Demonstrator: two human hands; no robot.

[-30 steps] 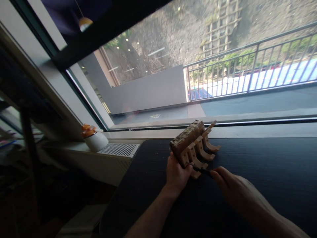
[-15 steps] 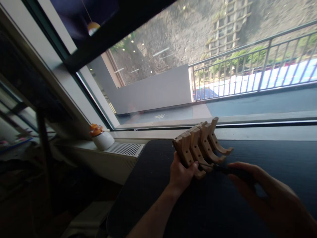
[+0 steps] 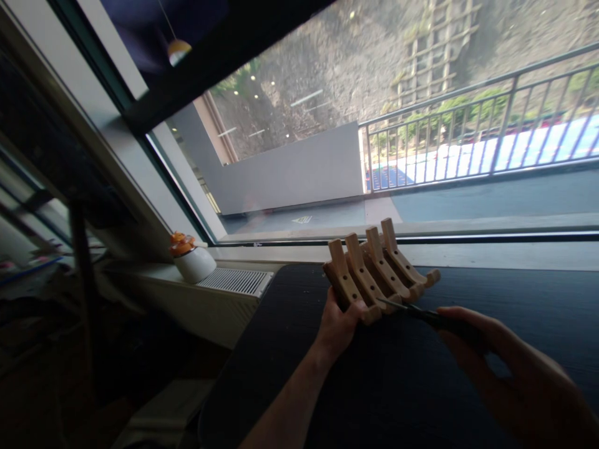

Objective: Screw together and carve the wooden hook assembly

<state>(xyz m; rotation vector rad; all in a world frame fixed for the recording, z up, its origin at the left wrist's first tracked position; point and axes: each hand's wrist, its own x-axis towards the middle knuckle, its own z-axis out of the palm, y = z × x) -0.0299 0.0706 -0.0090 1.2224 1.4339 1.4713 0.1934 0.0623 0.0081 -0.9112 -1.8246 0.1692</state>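
A wooden coat rack [image 3: 360, 274] with several curved hooks is held over the dark table, its hooks facing up and toward me. Dark holes dot the hooks. My left hand [image 3: 337, 321] grips the rack's near left end, with the thumb over the lowest hook. In my right hand [image 3: 505, 362] is a screwdriver [image 3: 428, 317] with a dark handle, its thin shaft pointing left at the hooks. The shaft's tip lies close to the second hook from the left; whether it touches the wood I cannot tell. Shadow hides part of the right hand's fingers.
The black table [image 3: 271, 349] stands against the window sill [image 3: 281, 254]. Left of it, a white pot with orange flowers [image 3: 194, 265] sits beside a radiator grille [image 3: 236, 281]. Beyond the glass are a railing [image 3: 496, 134] and a rocky slope.
The rack has turned in my left hand, so the hooks' fronts show more and their upper ends have swung left. The screwdriver's tip is slightly higher and the shaft more visible.
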